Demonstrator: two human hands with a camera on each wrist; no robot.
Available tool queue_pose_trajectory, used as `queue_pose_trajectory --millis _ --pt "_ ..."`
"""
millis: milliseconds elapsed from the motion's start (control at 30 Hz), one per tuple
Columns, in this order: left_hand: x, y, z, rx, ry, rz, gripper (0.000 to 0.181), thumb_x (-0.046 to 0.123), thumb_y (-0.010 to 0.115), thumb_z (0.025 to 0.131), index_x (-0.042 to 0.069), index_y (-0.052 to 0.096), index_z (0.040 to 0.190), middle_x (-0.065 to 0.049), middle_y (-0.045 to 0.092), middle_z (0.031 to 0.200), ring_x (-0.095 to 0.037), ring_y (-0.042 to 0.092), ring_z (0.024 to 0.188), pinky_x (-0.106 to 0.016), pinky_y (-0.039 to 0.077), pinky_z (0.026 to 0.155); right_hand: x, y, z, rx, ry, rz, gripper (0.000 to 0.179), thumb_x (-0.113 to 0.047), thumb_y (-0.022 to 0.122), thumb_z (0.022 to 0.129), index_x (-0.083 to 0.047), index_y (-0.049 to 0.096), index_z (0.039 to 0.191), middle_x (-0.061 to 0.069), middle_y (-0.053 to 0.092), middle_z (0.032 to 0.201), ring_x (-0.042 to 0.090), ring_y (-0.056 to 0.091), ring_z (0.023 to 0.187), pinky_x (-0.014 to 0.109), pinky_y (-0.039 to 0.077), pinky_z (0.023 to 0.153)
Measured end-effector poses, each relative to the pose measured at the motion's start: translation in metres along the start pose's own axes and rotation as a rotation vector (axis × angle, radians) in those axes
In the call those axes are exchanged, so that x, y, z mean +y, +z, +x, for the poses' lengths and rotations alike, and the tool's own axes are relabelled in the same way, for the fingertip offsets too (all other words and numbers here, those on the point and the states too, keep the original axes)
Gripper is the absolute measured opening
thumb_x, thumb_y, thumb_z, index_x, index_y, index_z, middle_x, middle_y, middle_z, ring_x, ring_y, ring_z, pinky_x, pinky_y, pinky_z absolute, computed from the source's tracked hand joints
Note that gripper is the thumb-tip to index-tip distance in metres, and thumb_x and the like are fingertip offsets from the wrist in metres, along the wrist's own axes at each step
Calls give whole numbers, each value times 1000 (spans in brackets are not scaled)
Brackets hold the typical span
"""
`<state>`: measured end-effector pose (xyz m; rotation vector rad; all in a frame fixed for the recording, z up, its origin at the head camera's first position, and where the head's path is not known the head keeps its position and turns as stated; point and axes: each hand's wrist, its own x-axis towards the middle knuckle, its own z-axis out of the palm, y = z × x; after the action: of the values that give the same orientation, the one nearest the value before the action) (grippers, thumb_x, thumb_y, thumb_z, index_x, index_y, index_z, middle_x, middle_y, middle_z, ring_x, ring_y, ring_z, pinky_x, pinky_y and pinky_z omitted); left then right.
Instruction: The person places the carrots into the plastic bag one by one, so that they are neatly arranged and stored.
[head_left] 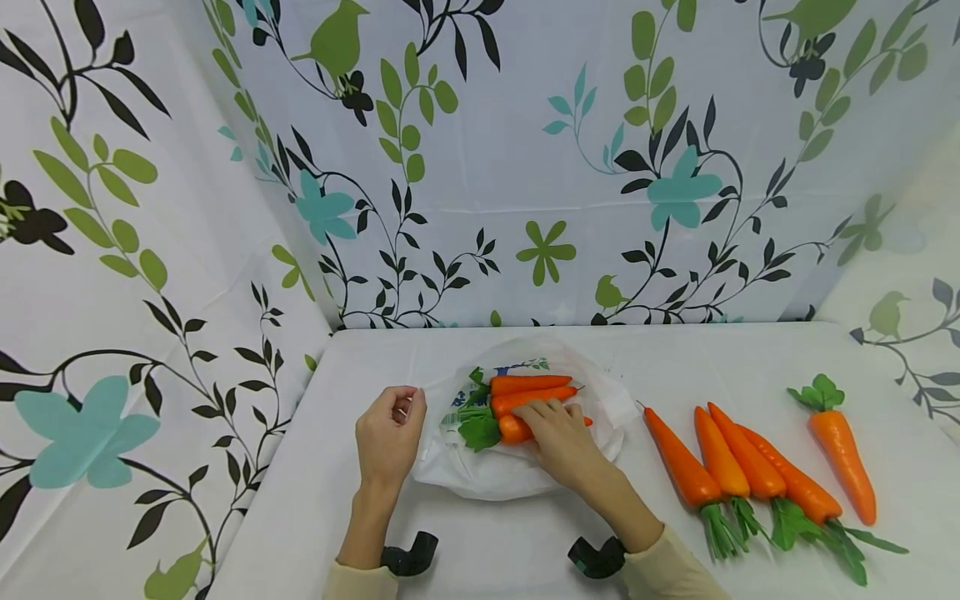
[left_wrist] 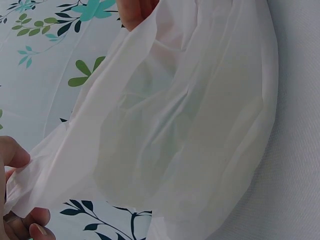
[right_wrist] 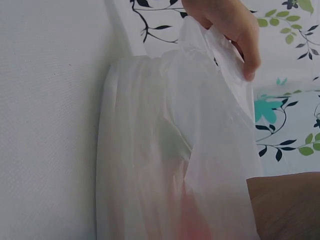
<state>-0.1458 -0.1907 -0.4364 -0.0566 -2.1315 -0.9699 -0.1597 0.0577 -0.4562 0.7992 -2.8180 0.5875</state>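
Note:
An open white plastic bag (head_left: 480,483) lies at the middle of the table, with several orange carrots (head_left: 528,383) on and in it, their green tops to the left. My left hand (head_left: 392,433) pinches the bag's left edge between thumb and fingers; in the left wrist view that hand (left_wrist: 22,192) holds a stretched corner of the thin plastic (left_wrist: 135,120). My right hand (head_left: 558,437) reaches over the bag's near rim and grips the nearest carrot (head_left: 513,430), its fingers partly hiding it. In the right wrist view the plastic (right_wrist: 165,140) covers the carrots.
To the right of the bag, several carrots (head_left: 678,458) lie fanned out with their green tops toward me. One more carrot (head_left: 843,454) lies apart at the far right, top pointing away. A patterned curtain (head_left: 487,167) hangs behind the white table (head_left: 300,533).

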Motion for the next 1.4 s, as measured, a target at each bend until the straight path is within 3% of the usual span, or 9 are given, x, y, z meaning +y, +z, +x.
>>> queue_pose_trajectory --millis 567,767,1000,1400 --pt "-1 1 -1 17 33 -4 8 10 72 88 1 72 88 -6 64 65 -9 52 55 -14 42 53 0 3 0 -19 -1 9 38 -4 74 87 -10 63 123 10 63 128 31 55 123 53 45 100" --pt "-2 1 -1 15 39 -6 8 9 72 89 1 72 88 -6 64 65 -9 52 56 -14 42 53 3 5 1 21 25 -38 31 -6 77 85 -10 64 113 9 64 116 28 58 112 45 49 88" --pt "-3 2 -1 5 32 16 10 11 71 90 1 72 88 -6 65 66 -10 54 56 -13 43 54 5 6 3 48 59 -92 22 -12 78 85 -11 65 102 5 62 100 25 57 94 37 43 73" --pt "-4 3 -2 10 39 19 9 10 70 89 1 72 87 -6 64 65 -10 54 55 -14 43 54 9 8 1 25 118 -76 26 -20 78 87 -9 67 106 8 64 103 28 59 99 44 51 83"
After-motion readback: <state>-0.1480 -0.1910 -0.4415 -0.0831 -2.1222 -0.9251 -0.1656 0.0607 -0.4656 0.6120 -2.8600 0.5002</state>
